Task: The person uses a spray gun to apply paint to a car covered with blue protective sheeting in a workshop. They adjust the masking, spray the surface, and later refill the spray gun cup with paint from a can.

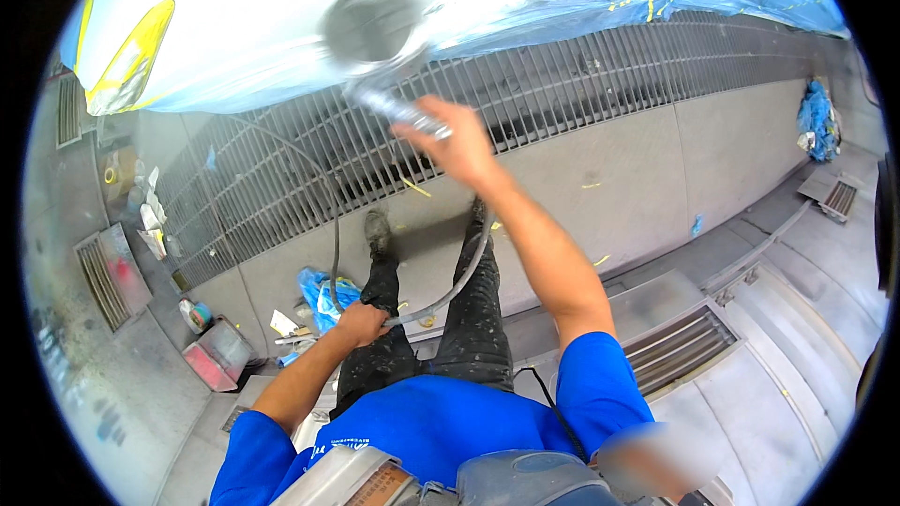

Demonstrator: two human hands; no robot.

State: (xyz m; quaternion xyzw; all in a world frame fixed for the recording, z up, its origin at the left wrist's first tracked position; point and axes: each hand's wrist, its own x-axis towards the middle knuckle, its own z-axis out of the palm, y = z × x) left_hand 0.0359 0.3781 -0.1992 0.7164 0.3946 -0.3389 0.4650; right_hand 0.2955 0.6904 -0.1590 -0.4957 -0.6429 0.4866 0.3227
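Observation:
My right hand [457, 142] is closed round the handle of a spray gun [384, 98], its arm stretched forward. The gun's round grey cup [375, 21] shows from above, in front of a white vehicle panel [248, 23], and both gun and cup are blurred. A grey air hose [447, 300] loops near my legs, and my left hand [363, 324] grips it beside my thigh. Blue masking film [525, 26] covers the panel's lower edge. Yellow tape [136, 45] borders a masked patch on the left.
Under the panel runs a metal floor grate [581, 84]. Crumpled blue plastic [323, 295] lies by my left leg, with another bundle [818, 126] at far right. A reddish box [217, 356] and tape rolls [195, 315] stand at left. Slotted vents [680, 345] are behind me.

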